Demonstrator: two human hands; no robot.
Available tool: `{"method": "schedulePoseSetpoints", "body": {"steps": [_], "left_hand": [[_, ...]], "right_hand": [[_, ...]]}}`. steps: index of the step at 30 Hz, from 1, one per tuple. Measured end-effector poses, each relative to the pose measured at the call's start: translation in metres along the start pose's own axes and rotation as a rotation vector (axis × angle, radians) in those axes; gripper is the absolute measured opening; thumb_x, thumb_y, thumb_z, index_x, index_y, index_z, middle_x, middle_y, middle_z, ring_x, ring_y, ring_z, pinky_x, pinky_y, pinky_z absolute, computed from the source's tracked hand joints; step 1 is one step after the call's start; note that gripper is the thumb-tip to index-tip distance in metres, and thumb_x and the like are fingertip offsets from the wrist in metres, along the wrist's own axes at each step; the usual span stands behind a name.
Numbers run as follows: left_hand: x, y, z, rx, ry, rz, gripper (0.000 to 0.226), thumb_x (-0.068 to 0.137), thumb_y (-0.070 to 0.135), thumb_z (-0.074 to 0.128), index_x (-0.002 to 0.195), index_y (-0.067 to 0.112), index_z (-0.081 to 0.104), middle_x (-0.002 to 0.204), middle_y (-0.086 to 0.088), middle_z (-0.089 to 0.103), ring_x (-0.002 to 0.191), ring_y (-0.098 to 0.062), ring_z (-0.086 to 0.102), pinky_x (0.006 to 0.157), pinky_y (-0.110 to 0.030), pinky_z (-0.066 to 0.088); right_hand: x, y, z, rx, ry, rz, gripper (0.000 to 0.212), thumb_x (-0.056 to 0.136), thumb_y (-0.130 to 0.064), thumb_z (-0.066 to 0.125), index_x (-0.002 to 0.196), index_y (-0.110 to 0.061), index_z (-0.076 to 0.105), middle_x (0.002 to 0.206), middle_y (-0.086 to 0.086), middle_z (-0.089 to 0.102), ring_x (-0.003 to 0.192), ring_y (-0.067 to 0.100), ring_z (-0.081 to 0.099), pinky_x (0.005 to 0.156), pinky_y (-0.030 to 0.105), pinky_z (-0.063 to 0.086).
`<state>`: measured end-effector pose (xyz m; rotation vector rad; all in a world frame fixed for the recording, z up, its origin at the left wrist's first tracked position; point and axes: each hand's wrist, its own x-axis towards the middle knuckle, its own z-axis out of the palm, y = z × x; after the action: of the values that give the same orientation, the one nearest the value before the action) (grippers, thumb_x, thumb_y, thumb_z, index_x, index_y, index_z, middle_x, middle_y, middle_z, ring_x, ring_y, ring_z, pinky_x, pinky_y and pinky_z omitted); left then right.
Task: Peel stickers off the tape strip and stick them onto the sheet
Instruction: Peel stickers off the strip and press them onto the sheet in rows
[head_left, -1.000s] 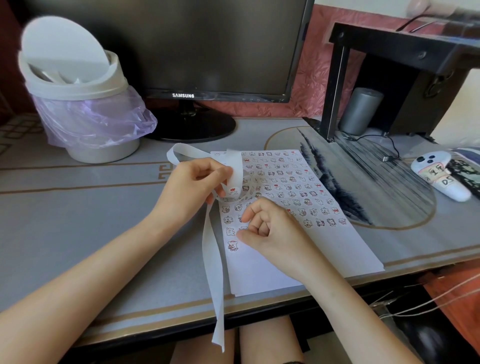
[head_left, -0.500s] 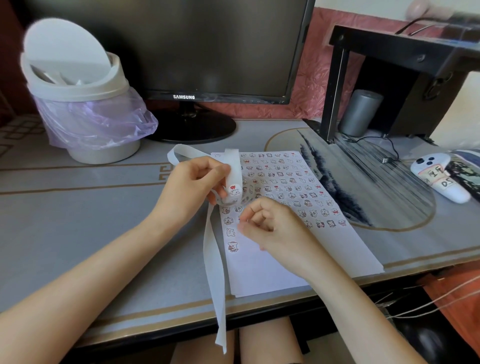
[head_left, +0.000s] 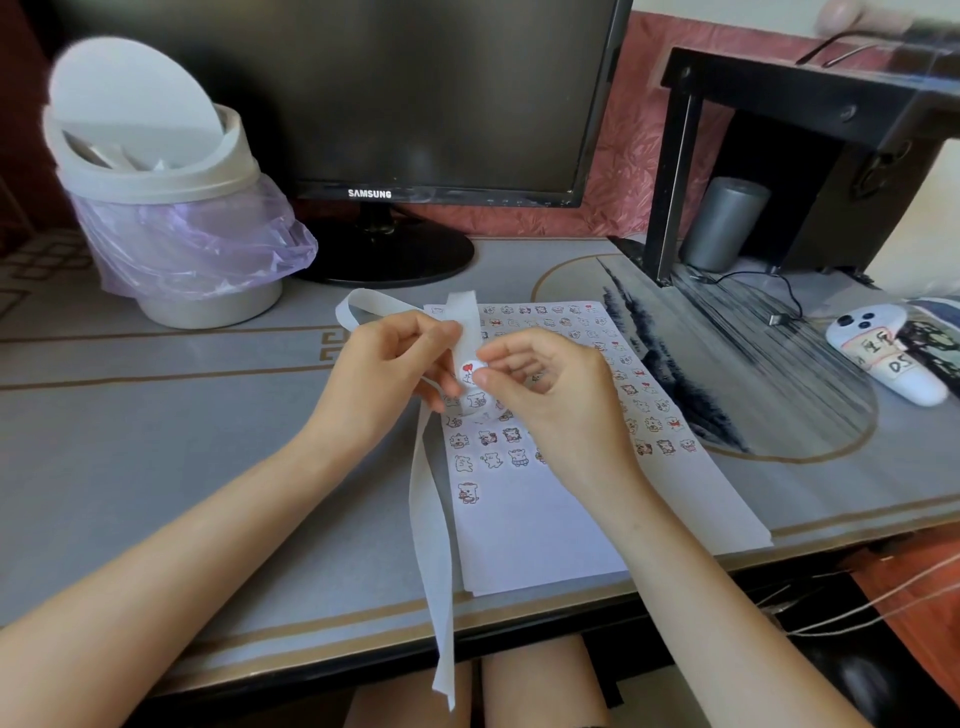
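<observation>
I sit at a desk (head_left: 156, 441) in a home, in a small computer corner. A Samsung monitor (head_left: 415, 93) stands at the back against a pink patterned wall (head_left: 623, 130). To its left sits a little swing-lid bin (head_left: 156, 176) lined with a purple plastic bag (head_left: 197, 239). The desk top wears a grey mat (head_left: 753, 374) printed with gold borders and an ink landscape in a circle. On the right a black shelf (head_left: 805, 88) stands over a grey cylinder (head_left: 724, 223) with a thin cable (head_left: 779, 296) near it. A white controller (head_left: 883, 358) with handwritten labels lies close by. A sheet (head_left: 530, 530) of small cartoon stickers lies before me.
</observation>
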<state>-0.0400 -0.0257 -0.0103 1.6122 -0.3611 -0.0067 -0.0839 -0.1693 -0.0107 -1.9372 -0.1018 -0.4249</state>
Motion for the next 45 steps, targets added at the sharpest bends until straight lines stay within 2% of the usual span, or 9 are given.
{"method": "schedulePoseSetpoints", "body": {"steps": [3,6,15,21,24,32,36,40,45], "left_hand": [[0.0,0.001,0.001,-0.013,-0.033,0.0,0.031,0.097,0.02,0.049,0.073,0.005,0.061,0.058,0.003,0.062,0.055,-0.013,0.061,0.05,-0.022,0.05],[-0.001,0.001,0.002,-0.009,-0.069,0.002,0.023,0.095,0.015,0.053,0.076,0.003,0.062,0.057,0.002,0.063,0.056,-0.01,0.062,0.054,-0.02,0.051],[-0.001,-0.001,0.002,0.004,-0.1,-0.003,0.014,0.091,0.009,0.059,0.079,0.005,0.066,0.06,-0.001,0.067,0.061,-0.012,0.066,0.059,-0.021,0.054],[-0.001,-0.002,0.002,0.013,-0.102,-0.018,0.015,0.091,0.01,0.059,0.081,0.001,0.067,0.06,-0.002,0.067,0.061,-0.015,0.067,0.059,-0.022,0.054],[0.0,-0.003,0.002,0.036,-0.096,-0.024,0.015,0.091,0.011,0.059,0.079,0.004,0.067,0.059,-0.001,0.067,0.061,-0.015,0.066,0.059,-0.024,0.055],[0.0,-0.002,0.001,0.078,-0.079,-0.025,0.019,0.091,0.012,0.059,0.079,0.0,0.066,0.06,-0.002,0.067,0.057,-0.011,0.063,0.054,-0.022,0.052],[0.0,-0.002,0.001,0.081,-0.066,-0.035,0.02,0.091,0.013,0.059,0.078,-0.001,0.065,0.058,0.002,0.066,0.055,-0.009,0.063,0.053,-0.021,0.052],[0.0,-0.002,0.001,0.068,-0.063,-0.044,0.02,0.091,0.012,0.059,0.075,0.003,0.064,0.06,0.001,0.067,0.055,-0.011,0.063,0.055,-0.021,0.053],[0.0,-0.002,0.001,0.068,-0.057,-0.045,0.021,0.091,0.012,0.059,0.073,0.004,0.064,0.06,0.001,0.067,0.056,-0.011,0.063,0.057,-0.022,0.054]], "right_hand": [[0.0,0.0,-0.001,0.017,0.033,0.0,0.011,0.08,-0.01,0.072,0.089,-0.017,0.071,0.078,-0.009,0.069,0.073,0.002,0.061,0.069,0.015,0.047],[-0.001,0.001,-0.003,0.053,0.057,0.005,0.011,0.08,-0.009,0.072,0.088,-0.017,0.072,0.077,-0.008,0.07,0.072,0.0,0.062,0.067,0.01,0.045],[0.001,0.007,-0.004,0.017,0.078,-0.007,0.009,0.078,-0.009,0.074,0.083,-0.015,0.071,0.078,-0.002,0.071,0.075,0.012,0.064,0.071,0.019,0.05],[0.0,0.007,-0.005,-0.045,0.055,-0.012,0.007,0.078,-0.012,0.073,0.079,-0.017,0.069,0.078,-0.009,0.067,0.069,0.008,0.057,0.064,0.018,0.044],[-0.002,0.008,-0.005,-0.147,0.072,-0.057,0.007,0.079,-0.016,0.073,0.078,-0.021,0.068,0.082,-0.011,0.063,0.07,0.01,0.053,0.065,0.026,0.044],[-0.011,0.001,-0.006,-0.281,0.096,-0.171,0.007,0.08,-0.017,0.071,0.081,-0.022,0.067,0.081,-0.013,0.059,0.074,0.009,0.053,0.069,0.024,0.042],[-0.014,-0.009,-0.014,-0.072,0.056,-0.04,0.007,0.079,-0.012,0.072,0.079,-0.019,0.069,0.073,-0.011,0.064,0.064,0.003,0.054,0.061,0.012,0.038],[-0.018,-0.009,-0.026,0.087,-0.162,0.202,0.009,0.076,-0.007,0.075,0.073,-0.013,0.069,0.069,-0.005,0.065,0.063,0.003,0.054,0.06,0.011,0.042],[-0.027,0.001,-0.03,0.038,-0.322,0.367,0.007,0.073,-0.009,0.076,0.073,-0.013,0.07,0.068,-0.001,0.067,0.058,0.002,0.054,0.055,0.01,0.041]]}}
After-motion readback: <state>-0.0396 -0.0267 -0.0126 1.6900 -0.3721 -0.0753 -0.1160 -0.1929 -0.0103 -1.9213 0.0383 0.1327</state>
